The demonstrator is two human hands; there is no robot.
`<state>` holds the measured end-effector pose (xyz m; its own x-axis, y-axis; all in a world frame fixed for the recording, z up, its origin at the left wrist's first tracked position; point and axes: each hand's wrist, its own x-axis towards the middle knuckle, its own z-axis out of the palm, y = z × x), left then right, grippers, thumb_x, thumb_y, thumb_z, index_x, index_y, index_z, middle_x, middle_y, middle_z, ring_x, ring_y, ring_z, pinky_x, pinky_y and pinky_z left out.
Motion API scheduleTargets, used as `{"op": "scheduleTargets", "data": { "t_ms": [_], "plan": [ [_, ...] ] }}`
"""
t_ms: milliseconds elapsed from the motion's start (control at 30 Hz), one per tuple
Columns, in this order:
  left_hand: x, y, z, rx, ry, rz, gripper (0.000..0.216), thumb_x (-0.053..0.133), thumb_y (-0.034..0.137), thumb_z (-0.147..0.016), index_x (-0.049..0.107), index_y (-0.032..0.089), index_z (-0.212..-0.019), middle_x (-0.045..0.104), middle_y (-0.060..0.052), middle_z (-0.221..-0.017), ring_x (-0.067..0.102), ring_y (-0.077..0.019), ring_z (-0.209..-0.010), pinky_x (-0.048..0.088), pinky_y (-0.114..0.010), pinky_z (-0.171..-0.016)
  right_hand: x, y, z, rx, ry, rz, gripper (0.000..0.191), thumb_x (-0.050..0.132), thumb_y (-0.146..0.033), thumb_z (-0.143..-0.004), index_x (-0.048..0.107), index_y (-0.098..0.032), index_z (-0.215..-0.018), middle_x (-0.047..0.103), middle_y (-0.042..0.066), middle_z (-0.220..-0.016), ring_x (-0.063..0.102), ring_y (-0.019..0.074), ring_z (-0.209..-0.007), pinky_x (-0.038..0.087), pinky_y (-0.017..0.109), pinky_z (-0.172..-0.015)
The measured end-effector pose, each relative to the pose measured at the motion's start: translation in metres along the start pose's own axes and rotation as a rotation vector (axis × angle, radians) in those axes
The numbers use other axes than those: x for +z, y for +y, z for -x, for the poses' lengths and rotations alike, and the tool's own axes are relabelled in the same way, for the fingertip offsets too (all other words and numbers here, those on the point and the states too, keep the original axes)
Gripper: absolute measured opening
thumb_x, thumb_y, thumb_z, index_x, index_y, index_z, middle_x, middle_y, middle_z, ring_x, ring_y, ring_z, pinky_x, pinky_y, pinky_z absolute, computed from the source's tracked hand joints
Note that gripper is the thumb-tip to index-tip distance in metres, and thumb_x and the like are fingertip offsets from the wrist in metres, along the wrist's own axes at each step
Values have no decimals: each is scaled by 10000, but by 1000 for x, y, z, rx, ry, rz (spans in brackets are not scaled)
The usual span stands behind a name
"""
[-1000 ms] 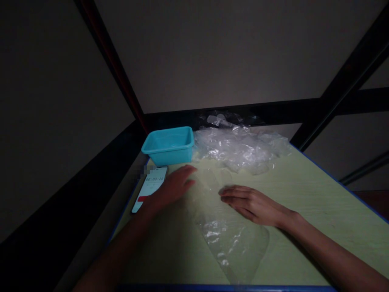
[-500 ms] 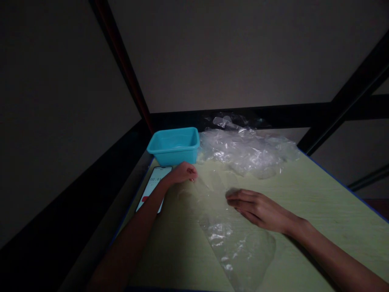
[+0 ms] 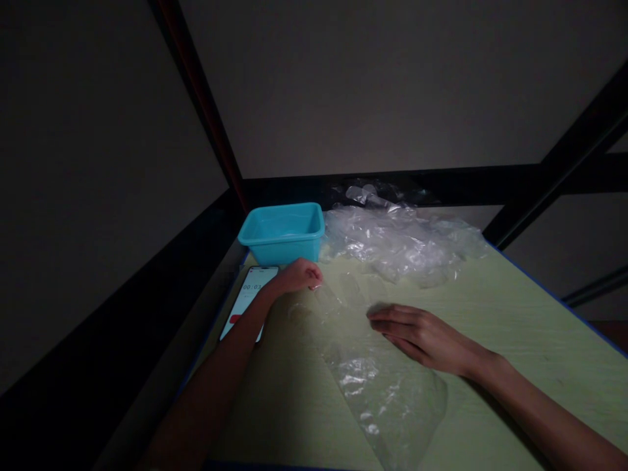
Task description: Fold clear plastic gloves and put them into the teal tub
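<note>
On the tabletop [image 3: 530,340], the phone [image 3: 245,303] lay before the tub [image 3: 284,250], the plastic heap [image 3: 402,245] right of it, and the bag [image 3: 387,399] before the heap.

Left of centre I see a turquoise plastic tub [image 3: 284,249], and just below it a lit smartphone [image 3: 245,302] showing digits. A blue-edged tabletop [image 3: 520,327] fills the lower middle; a grey wall [image 3: 367,85] spans the top.
</note>
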<state>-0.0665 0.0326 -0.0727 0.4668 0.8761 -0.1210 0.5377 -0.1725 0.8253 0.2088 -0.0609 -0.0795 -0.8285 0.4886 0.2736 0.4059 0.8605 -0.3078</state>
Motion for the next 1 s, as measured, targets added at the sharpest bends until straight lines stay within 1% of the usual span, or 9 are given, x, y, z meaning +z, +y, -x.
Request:
{"op": "scheduleTargets", "data": {
  "t_ms": [133,267,533,833,900,1000],
  "plan": [
    [0,0,-2,-6,2,1,39,570,109,-597,596,135,-584,590,33,-504,556,-103,-513,425,-186,-526,-2,-1,1,12,-14,23,329,383,-137,-900,610,-162,-1136,638,102,-1157,587,197,-1076,509,379,-909],
    [-1,1,-3,-17,5,-15,58,557,114,-608,603,135,-580,584,32,-497,554,-103,-506,421,-189,-533,-2,0,1,11,-34,45,328,368,-151,-911,611,-136,-1131,631,116,-1170,585,205,-1083,502,373,-923],
    [-2,1,-2,-27,8,-41,59,546,136,-619,594,144,-587,592,28,-516,571,-116,-536,422,-196,-548,-1,3,3,-5,-2,36,326,381,-159,-908,609,-161,-1141,641,107,-1152,585,197,-1083,506,380,-915],
    [-2,-1,-4,-30,-14,-40,98,482,87,-586,541,153,-544,564,40,-509,552,-105,-531,424,-197,-567,-2,3,5,-2,-53,89,337,348,-156,-922,598,-130,-1146,622,121,-1192,577,205,-1103,499,385,-932],
    [-2,-1,-4,-27,-11,-37,83,495,92,-598,545,150,-566,562,37,-529,552,-103,-536,422,-197,-566,-2,3,5,-2,-56,87,340,339,-158,-927,597,-115,-1144,617,129,-1198,573,209,-1110,495,387,-937],
    [-2,0,-2,-25,-2,-24,73,522,115,-627,570,140,-677,581,27,-612,561,-100,-539,427,-206,-567,-2,3,6,4,-43,61,338,342,-157,-930,589,-105,-1154,606,134,-1213,554,205,-1134,482,380,-955]
  ]
}}
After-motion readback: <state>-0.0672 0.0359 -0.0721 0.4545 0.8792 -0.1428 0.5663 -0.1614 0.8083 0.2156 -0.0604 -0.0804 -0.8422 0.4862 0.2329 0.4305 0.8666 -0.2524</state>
